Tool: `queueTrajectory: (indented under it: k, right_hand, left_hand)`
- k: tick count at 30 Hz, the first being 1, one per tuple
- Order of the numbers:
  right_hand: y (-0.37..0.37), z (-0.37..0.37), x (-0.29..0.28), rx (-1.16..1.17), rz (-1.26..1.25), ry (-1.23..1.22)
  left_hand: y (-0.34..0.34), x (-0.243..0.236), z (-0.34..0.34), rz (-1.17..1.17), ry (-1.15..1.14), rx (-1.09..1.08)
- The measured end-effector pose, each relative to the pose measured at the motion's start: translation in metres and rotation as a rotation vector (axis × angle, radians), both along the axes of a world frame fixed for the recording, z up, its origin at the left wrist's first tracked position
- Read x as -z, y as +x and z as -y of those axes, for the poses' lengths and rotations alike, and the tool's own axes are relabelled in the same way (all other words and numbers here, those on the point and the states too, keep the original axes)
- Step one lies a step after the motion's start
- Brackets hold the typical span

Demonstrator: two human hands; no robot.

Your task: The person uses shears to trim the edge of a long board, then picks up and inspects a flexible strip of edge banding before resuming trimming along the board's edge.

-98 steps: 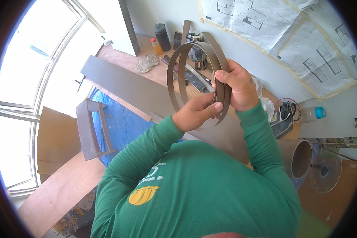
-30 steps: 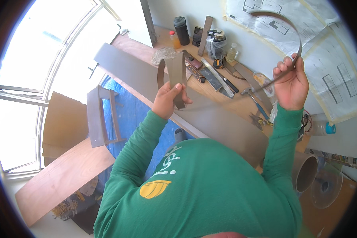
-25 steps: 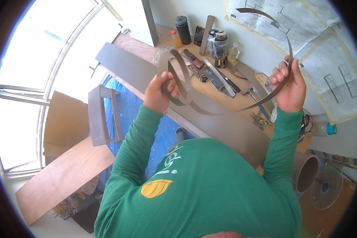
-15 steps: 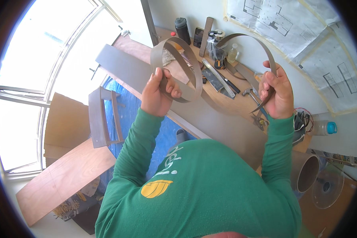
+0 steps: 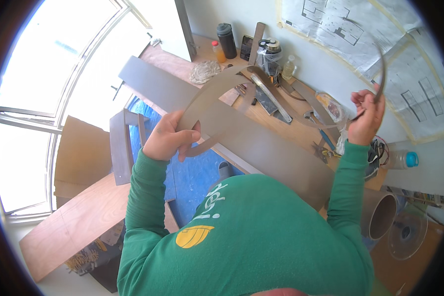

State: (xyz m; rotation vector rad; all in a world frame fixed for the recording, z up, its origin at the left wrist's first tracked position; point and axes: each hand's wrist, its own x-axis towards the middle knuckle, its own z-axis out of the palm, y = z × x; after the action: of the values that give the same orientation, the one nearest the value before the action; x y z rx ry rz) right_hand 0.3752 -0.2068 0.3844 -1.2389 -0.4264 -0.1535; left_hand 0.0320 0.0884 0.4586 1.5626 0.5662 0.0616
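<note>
My left hand (image 5: 172,138) is closed on a loosely looped flat brown-grey strip (image 5: 201,97), blurred by motion, raised over a long grey board (image 5: 276,150). At the upper right, my right hand (image 5: 366,112) grips a curved, darker length of strip (image 5: 381,69), with its fingers curled round it. Behind the loops on the wooden worktop are a long metal blade (image 5: 271,98), a hammer (image 5: 320,128) with a blue handle, pliers (image 5: 323,150) and a bunched pale rag (image 5: 204,73).
Bottles (image 5: 226,42) stand along the back, below paper plans (image 5: 335,24) on the wall. On the left are an open window (image 5: 22,167), cardboard (image 5: 79,158), a small grey frame (image 5: 118,143), a plywood plank (image 5: 74,232) and blue sheeting (image 5: 187,182). A grey tube (image 5: 380,212) lies right.
My left hand has moved down and leftward, spreading the coil into wider, lower loops. My right hand has shifted outward to the right with its length of strip.
</note>
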Motion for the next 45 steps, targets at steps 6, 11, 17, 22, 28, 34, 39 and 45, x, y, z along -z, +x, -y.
queueTrajectory:
  k: [6,11,17,22,28,34,39,45]
  right_hand:
    - [0.016,0.026,-0.007,0.135,-0.057,0.241]
    - [0.012,0.029,0.039,-0.309,-0.309,0.11]
    - [-0.078,-0.039,0.03,-0.736,-0.572,-0.22]
    - [-0.131,-0.094,0.003,-0.833,-0.587,0.048]
    - [-0.131,-0.099,-0.013,-0.939,-0.646,0.146]
    - [-0.134,-0.102,-0.011,-0.903,-0.646,0.054]
    - [-0.122,-0.093,-0.014,-0.788,-0.644,0.027]
    - [-0.116,-0.088,0.002,-0.807,-0.604,-0.095]
  left_hand:
    - [-0.018,-0.005,-0.012,-0.121,0.149,-0.123]
    - [-0.021,-0.001,-0.008,-0.011,0.11,-0.174]
    - [0.012,0.016,0.037,0.094,0.113,-0.111]
    - [0.05,0.023,0.078,0.116,0.128,-0.082]
    - [0.058,0.049,0.082,0.133,0.282,-0.007]
    - [0.06,0.051,0.088,0.227,0.302,0.028]
    - [0.052,0.06,0.078,0.262,-0.077,-0.111]
    - [0.058,0.047,0.075,0.425,0.392,0.066]
